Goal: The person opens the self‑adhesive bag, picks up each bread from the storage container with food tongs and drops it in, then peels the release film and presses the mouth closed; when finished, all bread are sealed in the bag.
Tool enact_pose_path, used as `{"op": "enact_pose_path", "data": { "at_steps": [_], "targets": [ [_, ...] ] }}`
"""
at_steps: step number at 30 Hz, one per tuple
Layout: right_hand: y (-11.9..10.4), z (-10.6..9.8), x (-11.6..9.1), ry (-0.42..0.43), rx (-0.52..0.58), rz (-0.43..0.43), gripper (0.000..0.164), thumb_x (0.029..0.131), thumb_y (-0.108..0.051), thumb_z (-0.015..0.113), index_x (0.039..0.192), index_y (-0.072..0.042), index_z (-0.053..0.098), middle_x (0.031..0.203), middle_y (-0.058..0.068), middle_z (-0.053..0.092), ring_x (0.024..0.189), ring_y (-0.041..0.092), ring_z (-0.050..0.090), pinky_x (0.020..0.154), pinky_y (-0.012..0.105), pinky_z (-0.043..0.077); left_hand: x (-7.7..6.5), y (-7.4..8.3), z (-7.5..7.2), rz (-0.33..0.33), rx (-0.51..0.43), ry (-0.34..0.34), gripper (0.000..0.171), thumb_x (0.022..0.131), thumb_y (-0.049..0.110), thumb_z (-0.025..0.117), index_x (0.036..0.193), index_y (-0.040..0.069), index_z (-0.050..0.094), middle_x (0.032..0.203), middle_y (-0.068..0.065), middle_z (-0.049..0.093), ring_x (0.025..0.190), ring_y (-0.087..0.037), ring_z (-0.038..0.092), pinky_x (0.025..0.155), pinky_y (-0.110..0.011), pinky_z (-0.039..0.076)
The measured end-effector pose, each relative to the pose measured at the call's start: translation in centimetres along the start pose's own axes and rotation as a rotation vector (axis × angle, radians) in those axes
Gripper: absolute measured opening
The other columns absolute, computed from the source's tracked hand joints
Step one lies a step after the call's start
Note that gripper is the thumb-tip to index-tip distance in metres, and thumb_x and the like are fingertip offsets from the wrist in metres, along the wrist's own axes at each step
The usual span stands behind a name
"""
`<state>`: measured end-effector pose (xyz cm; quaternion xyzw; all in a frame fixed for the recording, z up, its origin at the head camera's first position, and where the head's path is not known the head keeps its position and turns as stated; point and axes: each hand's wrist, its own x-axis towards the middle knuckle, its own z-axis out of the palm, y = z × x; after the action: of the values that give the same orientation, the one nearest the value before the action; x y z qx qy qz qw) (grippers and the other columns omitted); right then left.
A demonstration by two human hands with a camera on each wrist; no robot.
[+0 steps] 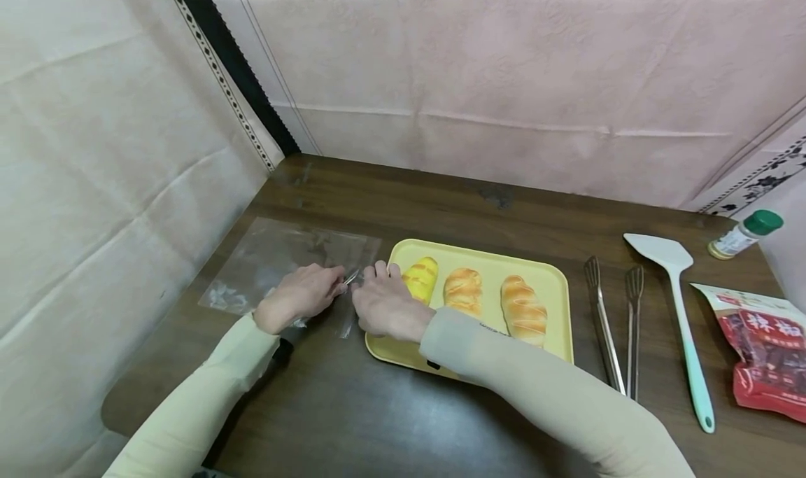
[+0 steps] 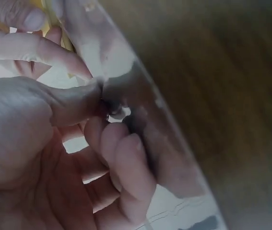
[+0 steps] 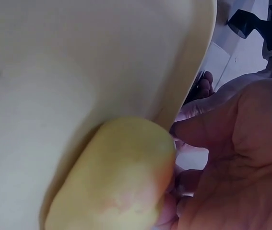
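Observation:
A clear plastic bag [image 1: 302, 243] lies flat on the table's left side. At its right edge, my left hand [image 1: 302, 296] pinches the film between thumb and curled fingers, where a shiny fold shows. Beside it, my right hand [image 1: 392, 303] reaches over the left rim of a yellow tray [image 1: 491, 261], its thumb and fingers gathered at the same bag edge. One right finger meets my left thumb tip in the left wrist view. Close by my right hand sits a yellow bread roll [image 3: 121, 182]. Two golden-brown rolls, one in the middle [image 1: 463, 290] and another [image 1: 524, 306], share the tray.
Right of the tray lie metal tongs [image 1: 606, 331], a spatula [image 1: 683, 324] with a pale green handle, and a red food packet [image 1: 768, 352]. A green-capped bottle [image 1: 743, 236] is at the back right. Pale cloth walls [image 1: 504, 79] enclose the table's back and sides.

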<state>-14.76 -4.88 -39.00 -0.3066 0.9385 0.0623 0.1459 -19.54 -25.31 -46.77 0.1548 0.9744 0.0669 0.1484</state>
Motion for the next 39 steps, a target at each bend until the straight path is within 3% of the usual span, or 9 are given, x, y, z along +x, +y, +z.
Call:
{"op": "enact_pose_path", "data": {
  "at_steps": [5, 9, 11, 16, 18, 22, 30, 35, 39],
  "targets": [
    [0.3, 0.1, 0.0, 0.0, -0.006, 0.002, 0.048, 0.105, -0.034, 0.063, 0.151, -0.021, 0.062, 0.132, 0.007, 0.06, 0.118, 0.026, 0.044, 0.099, 0.039, 0.037, 0.1, 0.3, -0.1, -0.005, -0.015, 0.003, 0.023, 0.112, 0.038, 0.057, 0.098, 0.019, 0.058, 0.075, -0.002, 0.058, 0.065, -0.02, 0.057, 0.059, -0.038, 0.045],
    [0.3, 0.1, 0.1, -0.001, -0.007, 0.005, 0.047, 0.106, -0.034, 0.061, 0.151, -0.021, 0.062, 0.131, 0.006, 0.057, 0.118, 0.026, 0.043, 0.098, 0.039, 0.037, -0.1, 0.9, -0.3, 0.013, 0.009, 0.023, 0.027, 0.111, 0.041, 0.055, 0.102, 0.016, 0.059, 0.075, -0.004, 0.059, 0.065, -0.022, 0.058, 0.059, -0.04, 0.047],
    [0.3, 0.2, 0.2, 0.002, -0.006, 0.004, 0.045, 0.106, -0.035, 0.062, 0.149, -0.02, 0.064, 0.131, 0.007, 0.058, 0.119, 0.027, 0.044, 0.099, 0.039, 0.038, -0.6, 1.9, -1.2, 0.012, 0.038, 0.002, 0.025, 0.113, 0.036, 0.053, 0.105, 0.013, 0.06, 0.077, -0.008, 0.062, 0.066, -0.025, 0.061, 0.06, -0.044, 0.05],
    [0.2, 0.3, 0.2, 0.006, -0.006, 0.001, 0.048, 0.105, -0.039, 0.065, 0.148, -0.019, 0.064, 0.136, 0.008, 0.058, 0.122, 0.028, 0.045, 0.1, 0.04, 0.038, 0.0, 1.5, -0.3, 0.0, 0.067, 0.018, 0.02, 0.111, 0.028, 0.052, 0.101, 0.014, 0.061, 0.074, -0.006, 0.062, 0.063, -0.023, 0.061, 0.056, -0.04, 0.05],
    [0.1, 0.4, 0.2, 0.019, -0.006, -0.002, 0.046, 0.104, -0.037, 0.065, 0.146, -0.018, 0.066, 0.136, 0.008, 0.058, 0.123, 0.028, 0.045, 0.1, 0.04, 0.039, 0.8, 0.4, 0.9, -0.007, 0.074, 0.067, 0.018, 0.108, 0.028, 0.055, 0.096, 0.016, 0.061, 0.073, -0.003, 0.06, 0.063, -0.021, 0.06, 0.055, -0.039, 0.048],
    [0.2, 0.5, 0.2, 0.048, -0.015, -0.015, 0.042, 0.102, -0.034, 0.066, 0.141, -0.017, 0.068, 0.136, 0.008, 0.058, 0.123, 0.028, 0.046, 0.099, 0.04, 0.04, 0.8, 0.1, 0.8, -0.053, 0.063, 0.085, 0.017, 0.103, 0.024, 0.059, 0.089, 0.015, 0.06, 0.075, -0.004, 0.062, 0.067, -0.024, 0.062, 0.058, -0.044, 0.053],
    [0.1, 0.6, -0.8, 0.072, -0.04, -0.123, 0.016, 0.1, -0.031, 0.07, 0.109, -0.025, 0.082, 0.144, -0.004, 0.063, 0.13, 0.023, 0.047, 0.106, 0.044, 0.037, -0.5, 0.8, -0.3, 0.008, -0.028, 0.001, 0.03, 0.112, 0.044, 0.06, 0.104, 0.015, 0.055, 0.079, -0.006, 0.061, 0.069, -0.022, 0.059, 0.063, -0.039, 0.049],
    [-0.2, 0.8, -1.8, 0.095, -0.107, -0.171, 0.021, 0.1, -0.034, 0.069, 0.114, -0.024, 0.082, 0.138, -0.003, 0.071, 0.131, 0.02, 0.054, 0.108, 0.048, 0.039, -0.5, 1.2, -0.4, 0.087, 0.015, 0.005, 0.028, 0.111, 0.042, 0.061, 0.102, 0.017, 0.053, 0.075, -0.004, 0.059, 0.064, -0.023, 0.059, 0.056, -0.04, 0.048],
    [-0.3, 0.9, -2.1, 0.091, -0.117, -0.154, 0.025, 0.101, -0.033, 0.067, 0.12, -0.022, 0.08, 0.14, -0.003, 0.07, 0.131, 0.019, 0.055, 0.11, 0.05, 0.039, 0.2, 0.6, 0.2, 0.104, -0.046, 0.012, 0.021, 0.112, 0.038, 0.061, 0.097, 0.025, 0.056, 0.074, 0.002, 0.059, 0.062, -0.018, 0.058, 0.054, -0.035, 0.046]
  ]
}}
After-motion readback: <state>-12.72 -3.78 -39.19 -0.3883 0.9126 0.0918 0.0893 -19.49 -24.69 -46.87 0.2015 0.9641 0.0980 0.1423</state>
